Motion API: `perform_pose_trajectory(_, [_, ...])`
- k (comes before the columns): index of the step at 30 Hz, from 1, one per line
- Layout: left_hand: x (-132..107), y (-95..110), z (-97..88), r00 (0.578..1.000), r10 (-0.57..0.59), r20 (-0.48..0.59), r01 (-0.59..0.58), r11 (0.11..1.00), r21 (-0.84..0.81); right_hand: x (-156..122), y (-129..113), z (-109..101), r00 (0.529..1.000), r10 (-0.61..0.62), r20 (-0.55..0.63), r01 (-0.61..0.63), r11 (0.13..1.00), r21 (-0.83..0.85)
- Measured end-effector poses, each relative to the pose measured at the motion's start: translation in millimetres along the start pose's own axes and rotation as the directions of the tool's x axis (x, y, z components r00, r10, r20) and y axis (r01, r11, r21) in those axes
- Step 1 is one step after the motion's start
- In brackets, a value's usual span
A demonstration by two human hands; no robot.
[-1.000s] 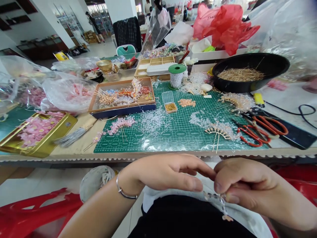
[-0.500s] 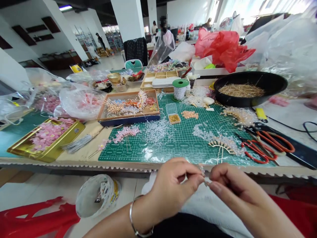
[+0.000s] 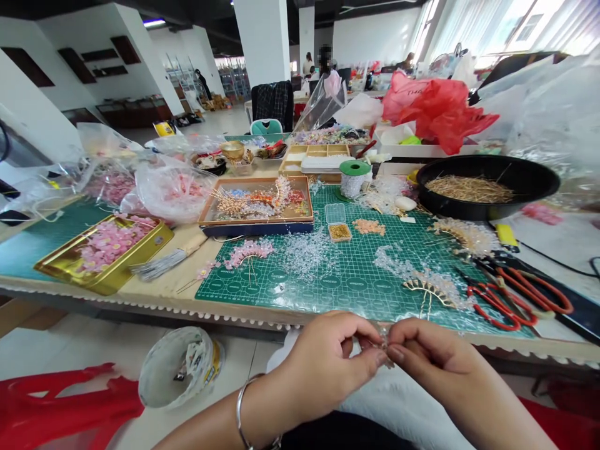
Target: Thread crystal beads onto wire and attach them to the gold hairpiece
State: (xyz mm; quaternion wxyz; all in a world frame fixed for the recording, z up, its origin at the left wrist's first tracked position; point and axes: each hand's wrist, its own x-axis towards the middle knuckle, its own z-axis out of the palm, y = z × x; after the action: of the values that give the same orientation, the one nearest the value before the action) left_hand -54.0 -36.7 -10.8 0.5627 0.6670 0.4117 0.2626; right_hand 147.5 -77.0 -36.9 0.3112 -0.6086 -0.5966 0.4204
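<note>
Both hands are working in the air just off the near edge of the bench (image 3: 234,315), above a white cloth (image 3: 398,406) on the person's lap. The left hand (image 3: 328,369), wearing a silver bangle (image 3: 248,415), and the right hand (image 3: 434,356) are closing in on each other, fingers curled, each pinching a small clear beaded piece (image 3: 384,337). The fingers hide most of it, and the exact join cannot be made out.

Step in hand appears to be fine finger work on this piece. The next move seems to call for steady fingertip pressure from both hands, with no tool in use.

On the bench, a green cutting mat (image 3: 356,281) is carrying loose clear beads, a finished gold hair comb (image 3: 426,290) and a pink beaded comb (image 3: 248,251). Red-handled scissors (image 3: 497,306) are lying off its right edge, and a gold tin of pink flowers (image 3: 103,250) is sitting near the left end.

Writing: the red bag (image 3: 435,106) is showing partial lettering, roughly "TH"; the printing along the mat is too small to read, and no brand can be made out.
</note>
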Motion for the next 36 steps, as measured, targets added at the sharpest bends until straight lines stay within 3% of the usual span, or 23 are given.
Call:
perform_pose_trajectory(2, [2, -5, 2.2, 0.999, -0.023, 0.025, 0.027, 0.984, -0.176, -3, -2, 3, 0.999, -0.026, -0.037, 0.027, 1.0, 0.01])
perform_pose_trajectory(5, [4, -9, 6.0, 0.995, -0.061, 0.078, 0.094, 0.836, -0.541, -9, -5, 6, 0.994, -0.076, -0.081, 0.078, 0.997, 0.017])
perform_pose_trajectory(8, [3, -10, 9.9, 0.997, -0.074, 0.03, 0.075, 0.731, -0.678, -15, -6, 10, 0.979, -0.149, -0.137, 0.146, 0.989, -0.029])
perform_pose_trajectory(12, [-1, -6, 7.8, 0.996, -0.084, 0.009, 0.074, 0.805, -0.588, -18, -6, 9, 0.971, -0.214, -0.112, 0.208, 0.976, -0.062])
perform_pose_trajectory(15, [-3, 0, -0.1, 0.996, -0.071, 0.056, 0.088, 0.895, -0.438, -17, -13, -2, 0.988, -0.154, 0.011, 0.154, 0.986, -0.065])
perform_pose_trajectory(18, [-4, 6, -4.8, 0.989, -0.084, 0.122, 0.113, 0.959, -0.26, -15, -25, -10, 0.984, -0.056, 0.167, 0.051, 0.998, 0.036])
perform_pose_trajectory(21, [-4, 8, -2.8, 0.985, -0.111, 0.131, 0.133, 0.976, -0.173, -13, -35, -8, 0.966, -0.003, 0.259, -0.031, 0.991, 0.128])
perform_pose_trajectory(24, [-4, 5, -2.0, 0.982, -0.124, 0.143, 0.145, 0.978, -0.149, -11, -35, -1, 0.984, 0.002, 0.18, -0.024, 0.993, 0.119])
perform_pose_trajectory(27, [-4, 3, -7.3, 0.958, -0.136, 0.251, 0.181, 0.969, -0.166, -10, -29, 1, 0.979, 0.031, 0.204, -0.057, 0.991, 0.124])
perform_pose_trajectory(30, [-4, 4, -14.0, 0.925, -0.166, 0.342, 0.224, 0.965, -0.138, -10, -24, -1, 0.957, 0.076, 0.281, -0.14, 0.967, 0.214])
perform_pose_trajectory(36, [-1, 9, -19.9, 0.926, -0.146, 0.349, 0.206, 0.968, -0.141, -9, -20, -6, 0.889, 0.135, 0.437, -0.309, 0.881, 0.358])
